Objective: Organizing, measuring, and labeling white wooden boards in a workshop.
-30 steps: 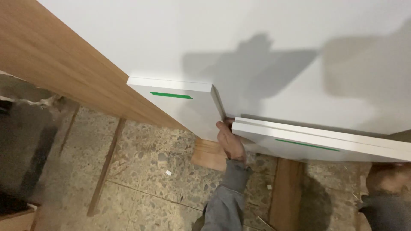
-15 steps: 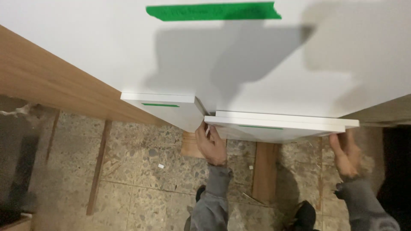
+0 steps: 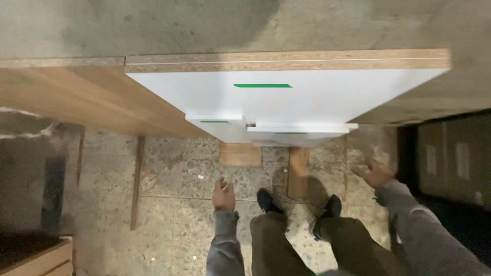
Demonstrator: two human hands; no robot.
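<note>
Head view. Both hands hang free above the floor, clear of the stacked panels. The left hand is empty, its fingers loosely curled and pointing toward a small wooden block; the right hand is spread open, holding nothing, and blurred. The white panels stand on edge, leaning against the concrete wall. The large white panel sits at the back, and two narrower white boards, the left board and the right board, rest in front of it, the right one overlapping the left. The lower edges appear to bear on the small block and on a second wooden strip; the contact itself is partly hidden.

Handling, as a judgement: boards of this kind are best gripped at both ends, kept upright, and set squarely on the blocks so the edges stay off the floor.

Materials. The panels have a smooth, matt white laminate face and a raw chipboard core showing brown and granular along the top edge. A strip of green tape marks the large face. A wood-grain veneered sheet leans at the left. The terrazzo floor is speckled and dusty. Grey sleeves and dark shoes show below.
</note>
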